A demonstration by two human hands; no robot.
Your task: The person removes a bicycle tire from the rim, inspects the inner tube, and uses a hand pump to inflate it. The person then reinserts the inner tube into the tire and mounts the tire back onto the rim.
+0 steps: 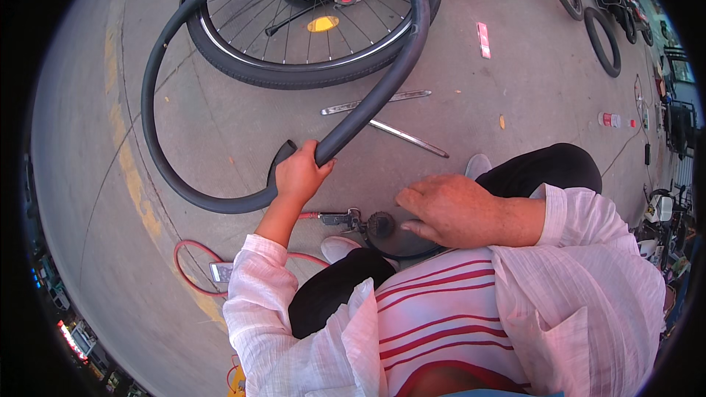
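A swollen black bicycle inner tube (371, 95) rises in a big loop in front of me and crosses over the wheel. My left hand (298, 176) is closed around it where its two stretches come together; a blunt tube end (283, 153) sticks up beside the fingers. My right hand (448, 209) hangs over my lap, fingers loosely bent and thumb apart, with nothing seen in it. Just left of it are a dark round knob (381, 225) and a hose fitting (338, 219) on a red hose (197, 241). Two metal tyre levers (342, 109) (408, 138) lie crosswise near the tube.
A bicycle wheel (312, 73) with a yellow reflector (323, 23) lies ahead. A phone (220, 272) rests on the concrete at left. To the right are a red-and-white packet (482, 40), a loose tyre (603, 42), a bottle (609, 119) and a cable. Parked bikes stand farther off.
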